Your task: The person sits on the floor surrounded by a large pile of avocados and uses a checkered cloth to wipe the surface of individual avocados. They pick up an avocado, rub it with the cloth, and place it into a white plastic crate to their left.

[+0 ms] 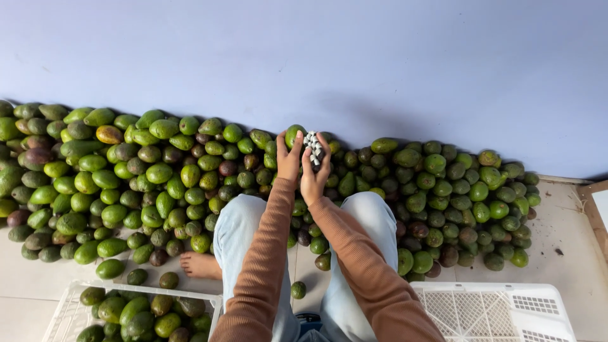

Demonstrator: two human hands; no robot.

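Observation:
My left hand (288, 158) holds a green avocado (293, 135) up in front of me. My right hand (314, 172) sits right beside it, gripping a dark roll of small white stickers (312, 145) pressed against the fruit. Both arms wear rust-orange sleeves. Beneath the hands a big heap of green and dark avocados (126, 177) spreads along the floor by a pale blue wall (354, 63).
A white plastic crate (136, 313) at the lower left holds several avocados. Another white crate (500, 310) stands at the lower right. My knees in light jeans (237, 228) and a bare foot (199, 265) rest on the tiled floor. One stray avocado (298, 290) lies between my legs.

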